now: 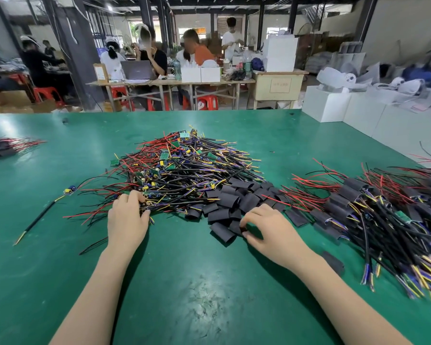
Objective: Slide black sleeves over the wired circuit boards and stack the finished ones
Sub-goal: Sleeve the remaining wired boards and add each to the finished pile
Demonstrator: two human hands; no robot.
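A big heap of bare wired circuit boards [182, 168] lies mid-table, small green boards with red, black and yellow leads. My left hand [127, 217] reaches into its near edge, fingers curled round a wired board there. A pile of loose black sleeves [237, 199] sits just right of the heap. My right hand [266, 227] pinches one black sleeve [237, 226] at the pile's near edge. The stack of finished sleeved boards [378, 215] lies at the right.
The green table [189, 282] carries it all. One stray wired board [69, 191] lies at the left, another sleeved bundle [3, 146] at the far left edge. A lone sleeve [332, 261] lies by my right forearm. White boxes [358, 110] stand at the back right. People work at benches behind.
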